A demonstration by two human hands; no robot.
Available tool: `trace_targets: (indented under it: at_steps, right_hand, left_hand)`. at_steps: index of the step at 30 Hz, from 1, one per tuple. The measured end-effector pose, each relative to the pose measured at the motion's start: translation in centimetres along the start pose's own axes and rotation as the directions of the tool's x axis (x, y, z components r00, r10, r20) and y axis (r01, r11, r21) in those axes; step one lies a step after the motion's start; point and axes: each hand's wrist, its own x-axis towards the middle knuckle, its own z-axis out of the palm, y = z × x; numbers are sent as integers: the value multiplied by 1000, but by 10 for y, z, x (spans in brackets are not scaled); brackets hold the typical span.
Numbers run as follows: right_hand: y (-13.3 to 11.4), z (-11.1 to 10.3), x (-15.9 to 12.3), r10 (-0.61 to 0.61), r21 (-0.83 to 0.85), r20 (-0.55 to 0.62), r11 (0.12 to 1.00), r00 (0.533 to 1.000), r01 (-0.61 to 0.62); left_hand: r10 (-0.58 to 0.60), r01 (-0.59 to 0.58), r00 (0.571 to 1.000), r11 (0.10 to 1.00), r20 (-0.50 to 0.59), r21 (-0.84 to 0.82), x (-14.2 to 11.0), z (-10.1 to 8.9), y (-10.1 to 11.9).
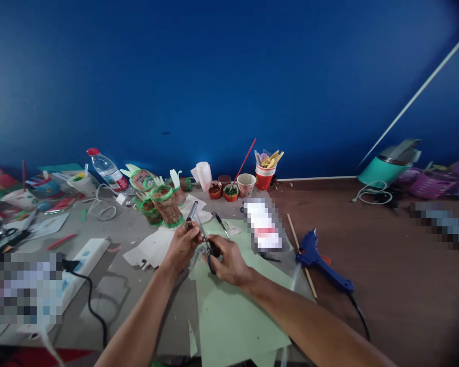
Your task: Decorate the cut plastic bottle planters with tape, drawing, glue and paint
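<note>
The person's left hand [184, 242] is holding a slim, dark pen-like thing [192, 210] in narrowed fingers, its upper end pointing to the far side; the right hand [229, 259] is curling round the dark handles of the scissors [207, 248], the fingers closing about the grips; the scissors are standing between the two hands, above the far left part of a pale green sheet [239, 316], their blades pointing to the far left beside the pen-like thing; how wide the blades are parting is too blurred to tell, and so is whether they are touching anything.

White paper scraps [153, 247] are lying to the left of the left hand; a black pen [221, 223] is lying just to the far side of the right hand; a blurred-out phone [263, 224] is resting to the far right of it, and a thin wooden stick [290, 227] and a blue glue gun [323, 265] are lying to its right; brown-and-green cups [169, 209] are standing to the far left, near a clear bottle [107, 171] that is leaning; a red cup [265, 178] is holding yellow cutlery [274, 159] on the far side, close to the blue wall [229, 92].
</note>
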Motion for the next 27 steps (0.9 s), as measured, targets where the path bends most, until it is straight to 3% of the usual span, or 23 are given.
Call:
trace_targets:
  at_steps: [5,8,14,19,21,24,27]
  right_hand:
    - [14,0,9,145,267,-184,959,972,-92]
    - [13,-3,15,225,367,-257,922,940,-121]
    - [8,-6,18,273,429,-260,892,926,-142]
    - [10,-4,17,266,412,-273,901,925,-138]
    - [11,-4,18,275,408,-272,901,922,-148]
    - [11,-5,18,285,397,-264,903,921,-165]
    - [12,-6,18,276,362,-251,916,928,-175]
  left_hand:
    - [164,-148,986,951,-38,272,9,-6,-5]
    - [221,-187,973,922,-63,340,11,-10,-5]
    - [318,-258,941,894,-116,366,9,-11,1]
    - [344,-264,934,846,-97,463,10,-12,-1]
    - [374,-262,924,770,-78,582,12,-17,-2]
    - [432,-253,902,566,-21,785,14,-26,0]
    - [460,-273,885,374,79,886,13,-34,4]
